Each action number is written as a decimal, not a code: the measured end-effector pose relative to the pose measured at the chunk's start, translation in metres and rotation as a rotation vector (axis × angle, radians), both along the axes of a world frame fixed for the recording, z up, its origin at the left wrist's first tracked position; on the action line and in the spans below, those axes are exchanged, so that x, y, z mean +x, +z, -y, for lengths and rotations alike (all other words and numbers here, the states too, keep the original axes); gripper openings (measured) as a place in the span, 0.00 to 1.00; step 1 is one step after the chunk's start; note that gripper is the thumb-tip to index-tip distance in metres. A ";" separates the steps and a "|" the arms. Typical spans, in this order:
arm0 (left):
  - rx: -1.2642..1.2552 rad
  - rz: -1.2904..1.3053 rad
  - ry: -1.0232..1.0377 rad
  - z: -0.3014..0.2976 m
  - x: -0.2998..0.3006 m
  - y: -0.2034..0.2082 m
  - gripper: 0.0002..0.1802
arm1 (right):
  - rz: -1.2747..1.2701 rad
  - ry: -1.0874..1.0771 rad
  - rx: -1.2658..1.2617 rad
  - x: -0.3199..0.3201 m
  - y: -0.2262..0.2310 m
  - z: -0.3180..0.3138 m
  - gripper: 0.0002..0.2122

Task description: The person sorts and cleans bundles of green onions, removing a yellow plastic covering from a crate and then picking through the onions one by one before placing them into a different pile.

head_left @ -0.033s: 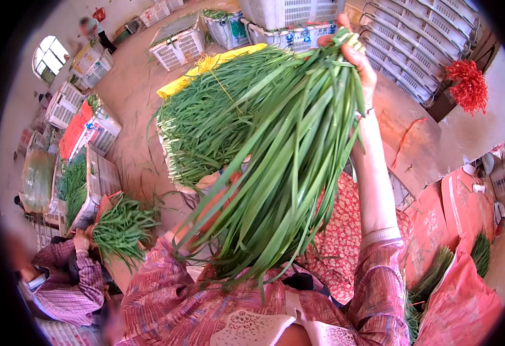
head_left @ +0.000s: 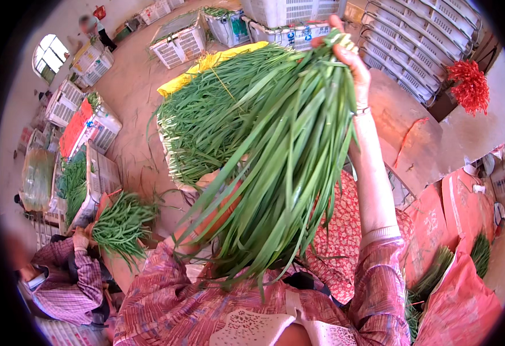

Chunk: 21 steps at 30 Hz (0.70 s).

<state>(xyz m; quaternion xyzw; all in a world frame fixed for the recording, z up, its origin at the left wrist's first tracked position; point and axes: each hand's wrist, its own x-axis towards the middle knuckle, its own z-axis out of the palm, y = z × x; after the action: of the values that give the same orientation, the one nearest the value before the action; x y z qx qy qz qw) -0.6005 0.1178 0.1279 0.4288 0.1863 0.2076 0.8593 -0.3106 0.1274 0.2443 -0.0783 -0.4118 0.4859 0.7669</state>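
Observation:
High at the upper right, my right hand [head_left: 354, 64] is closed round the pale stem ends of a bunch of garlic chives [head_left: 287, 150]. Its long flat green leaves hang down toward my chest. My left forearm [head_left: 197, 230] passes behind these leaves, which hide most of the left hand and its fingers. Just beyond the bunch lies a large pile of garlic chives [head_left: 206, 115], white stem ends toward the left, with a yellow cloth [head_left: 174, 87] along its far edge. Below the bunch, a red patterned cloth [head_left: 341, 242] covers my lap.
White plastic crates [head_left: 177, 49] stand at the back, and a stack of them [head_left: 419, 46] is at the upper right. Red string [head_left: 468, 86] hangs beside a table [head_left: 405, 127]. At the left, a co-worker [head_left: 71, 282] holds greens [head_left: 125, 225]. Red sacking [head_left: 465, 294] lies at the right.
My right hand and the bunch have shifted slightly to the left. A little more of my left forearm shows behind the leaves.

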 end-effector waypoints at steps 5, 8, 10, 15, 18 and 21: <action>-0.039 -0.017 0.050 0.006 -0.024 -0.015 0.30 | 0.055 -0.015 -0.354 -0.024 -0.023 -0.036 0.36; -0.066 0.031 0.055 0.001 -0.030 -0.020 0.28 | 0.025 0.031 -0.647 -0.037 -0.057 -0.013 0.45; -0.048 0.040 0.073 -0.003 -0.032 -0.022 0.27 | 0.204 0.050 -0.659 -0.060 -0.082 0.011 0.54; 0.140 -0.245 0.190 0.004 -0.017 -0.004 0.41 | 0.117 -0.043 -0.544 -0.126 -0.080 0.034 0.47; 0.180 -0.104 0.238 0.028 -0.016 0.007 0.46 | 0.033 -0.199 -0.567 -0.142 -0.085 0.032 0.39; 0.164 -0.255 0.257 0.034 -0.008 0.003 0.44 | 0.078 -0.296 -0.508 -0.156 -0.087 0.025 0.35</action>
<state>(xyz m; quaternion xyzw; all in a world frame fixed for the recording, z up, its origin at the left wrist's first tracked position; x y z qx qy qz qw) -0.6087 0.0842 0.1308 0.4929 0.3293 0.2740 0.7573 -0.4670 0.1026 0.1577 -0.3456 -0.2903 0.4531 0.7688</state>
